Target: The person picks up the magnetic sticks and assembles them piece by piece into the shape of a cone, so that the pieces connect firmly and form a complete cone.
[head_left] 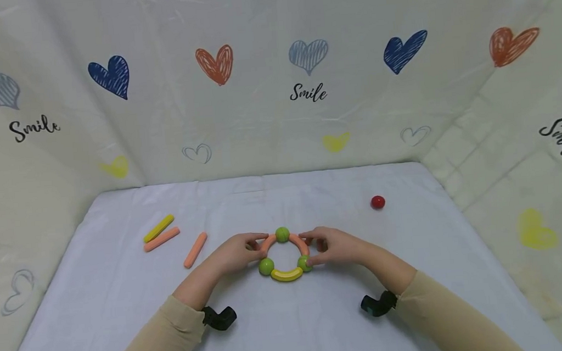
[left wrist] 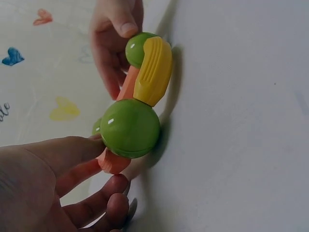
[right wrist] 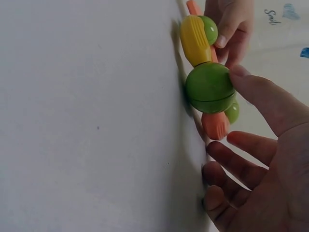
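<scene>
A toy ring made of green balls (head_left: 282, 234), two orange curved pieces (head_left: 269, 243) and one yellow curved piece (head_left: 287, 275) lies on the white table, yellow side nearest me. From the left, my left hand (head_left: 239, 252) holds the ring, thumb by the lower left green ball (left wrist: 130, 128) and index finger farther up the orange curve. My right hand (head_left: 336, 244) grips the opposite side; its thumb presses the lower right green ball (right wrist: 211, 88), with the index finger at the other orange curve (right wrist: 215, 125). The remaining fingers of both hands curl loosely beside the ring.
Left of the ring lie a yellow stick (head_left: 158, 228) and two orange sticks (head_left: 161, 239), one set apart. A red ball (head_left: 378, 202) sits at the back right. Behind the white table (head_left: 293, 329) hangs a backdrop (head_left: 267, 121) printed with hearts.
</scene>
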{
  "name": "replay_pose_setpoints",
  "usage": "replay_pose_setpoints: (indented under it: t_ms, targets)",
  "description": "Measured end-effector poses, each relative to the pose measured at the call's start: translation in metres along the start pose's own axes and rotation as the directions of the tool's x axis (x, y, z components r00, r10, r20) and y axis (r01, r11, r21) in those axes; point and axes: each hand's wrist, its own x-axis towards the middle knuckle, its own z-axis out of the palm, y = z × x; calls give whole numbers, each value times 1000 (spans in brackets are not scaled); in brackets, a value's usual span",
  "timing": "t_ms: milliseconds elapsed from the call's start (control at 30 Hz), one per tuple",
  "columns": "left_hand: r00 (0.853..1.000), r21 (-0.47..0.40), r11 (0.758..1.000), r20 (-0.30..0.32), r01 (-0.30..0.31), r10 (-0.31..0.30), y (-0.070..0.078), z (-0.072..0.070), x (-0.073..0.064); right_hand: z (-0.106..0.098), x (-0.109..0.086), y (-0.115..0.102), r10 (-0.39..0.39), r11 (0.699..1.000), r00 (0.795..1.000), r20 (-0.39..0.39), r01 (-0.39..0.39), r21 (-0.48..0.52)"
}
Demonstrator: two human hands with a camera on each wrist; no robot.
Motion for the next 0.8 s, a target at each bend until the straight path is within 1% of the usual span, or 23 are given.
replay_pose_setpoints:
  t_ms: [233,500,800]
  targets:
    - [1000,13,1000,1,9,-9,0,0,-1,0,3,1,1,1000,1000,30,0,-17]
    - [999,5,999,-9,33,-33,2,1,-1,0,6,3,3,1000,1000,31,-3,-6]
    - [999,-2,1000,-30,14,-14,1,3,1,-2,4,3,6,1000,999,39,-5,-18]
